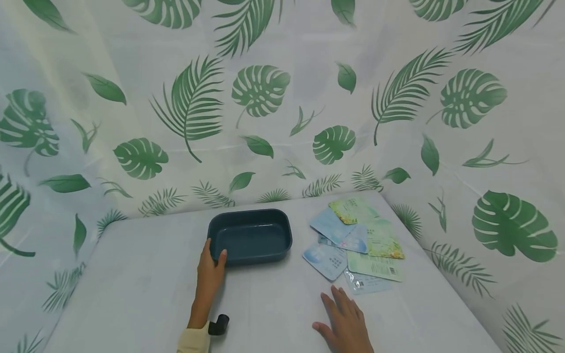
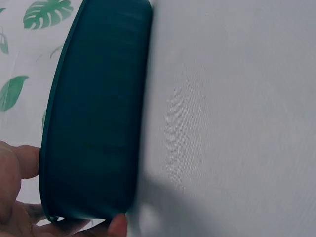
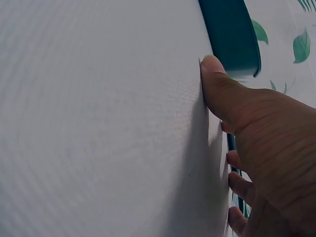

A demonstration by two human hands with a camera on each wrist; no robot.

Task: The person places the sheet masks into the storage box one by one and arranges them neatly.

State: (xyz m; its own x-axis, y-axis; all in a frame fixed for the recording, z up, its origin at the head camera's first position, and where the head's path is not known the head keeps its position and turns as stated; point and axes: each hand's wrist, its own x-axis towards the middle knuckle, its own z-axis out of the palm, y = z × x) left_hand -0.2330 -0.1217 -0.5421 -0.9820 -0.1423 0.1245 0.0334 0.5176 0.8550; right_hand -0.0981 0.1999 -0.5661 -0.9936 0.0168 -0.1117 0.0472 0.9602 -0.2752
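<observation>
Fingers of my left hand (image 1: 212, 274) are clamped on the dark tray's (image 1: 251, 241) 8 o'clock corner, long axis roughly 9 to 3, and my right hand's (image 1: 346, 321) way nearer the packets (image 1: 353, 240), fingers spread apart, pile's about 1 o'clock from them

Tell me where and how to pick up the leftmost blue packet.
Pinch the leftmost blue packet by its near-left edge, coming in low from that side. It looks thin and flat-lying, and that edge is free of the other packets, so it should be easiest to lift.
</observation>
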